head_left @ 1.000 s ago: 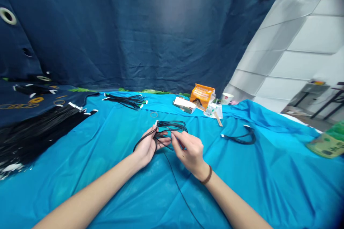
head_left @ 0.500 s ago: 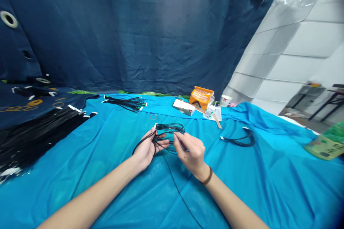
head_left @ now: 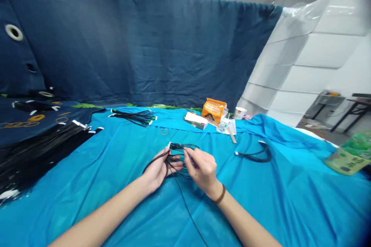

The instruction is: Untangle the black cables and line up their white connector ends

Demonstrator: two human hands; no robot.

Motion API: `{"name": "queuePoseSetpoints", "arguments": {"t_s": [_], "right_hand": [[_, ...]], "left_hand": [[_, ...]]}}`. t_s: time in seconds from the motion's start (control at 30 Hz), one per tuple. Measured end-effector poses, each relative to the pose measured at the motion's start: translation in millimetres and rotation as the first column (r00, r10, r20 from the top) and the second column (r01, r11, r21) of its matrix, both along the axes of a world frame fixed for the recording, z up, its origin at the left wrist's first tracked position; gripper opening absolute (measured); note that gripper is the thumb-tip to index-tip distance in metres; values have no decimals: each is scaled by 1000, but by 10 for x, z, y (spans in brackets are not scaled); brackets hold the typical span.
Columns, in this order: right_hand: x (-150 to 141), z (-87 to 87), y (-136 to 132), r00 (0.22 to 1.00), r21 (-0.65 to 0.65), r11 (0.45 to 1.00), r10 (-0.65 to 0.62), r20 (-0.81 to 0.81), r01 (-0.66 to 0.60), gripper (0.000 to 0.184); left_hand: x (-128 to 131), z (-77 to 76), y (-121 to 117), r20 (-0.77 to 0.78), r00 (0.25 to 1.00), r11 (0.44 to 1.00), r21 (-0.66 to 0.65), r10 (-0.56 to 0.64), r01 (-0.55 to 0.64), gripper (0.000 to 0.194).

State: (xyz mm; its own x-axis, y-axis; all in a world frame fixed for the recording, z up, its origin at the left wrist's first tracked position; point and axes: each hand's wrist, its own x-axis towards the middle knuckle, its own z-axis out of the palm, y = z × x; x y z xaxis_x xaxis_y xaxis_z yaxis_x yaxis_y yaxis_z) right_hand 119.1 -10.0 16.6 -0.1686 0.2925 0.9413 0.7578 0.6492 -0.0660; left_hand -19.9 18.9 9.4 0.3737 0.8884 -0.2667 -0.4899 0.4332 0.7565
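My left hand [head_left: 159,168] holds a black wire harness [head_left: 181,146] near its white connector, with loops of wire running over the palm and between the fingers. At the upper right of that bundle my right hand [head_left: 203,166] pinches thin black wire between thumb and fingertips; which strands lie in the pinch I cannot make out. One long loose wire hangs from the bundle and trails across the blue cloth [head_left: 116,208] toward the bottom edge. A brown band circles the right wrist.
To the right lies a curved cable bundle [head_left: 257,156]. A tied harness [head_left: 135,116] rests at the back left, near a rubber band [head_left: 164,131]. A big pile of black wires [head_left: 37,154] covers the left. Behind stand an orange bag [head_left: 213,110], a small box [head_left: 196,120] and a paper cup [head_left: 240,113].
My right hand has shifted slightly left, its fingertips closer to the connector along the wires. The left hand keeps its hold. The whole view has tilted up a little.
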Motion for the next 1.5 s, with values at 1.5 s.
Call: {"name": "queuePoseSetpoints", "arguments": {"t_s": [1.5], "right_hand": [[-21, -27, 11, 998, 54, 997, 49, 43, -52, 11]], "left_hand": [[-17, 54, -50, 11, 1000, 1000, 15, 19, -19, 13]]}}
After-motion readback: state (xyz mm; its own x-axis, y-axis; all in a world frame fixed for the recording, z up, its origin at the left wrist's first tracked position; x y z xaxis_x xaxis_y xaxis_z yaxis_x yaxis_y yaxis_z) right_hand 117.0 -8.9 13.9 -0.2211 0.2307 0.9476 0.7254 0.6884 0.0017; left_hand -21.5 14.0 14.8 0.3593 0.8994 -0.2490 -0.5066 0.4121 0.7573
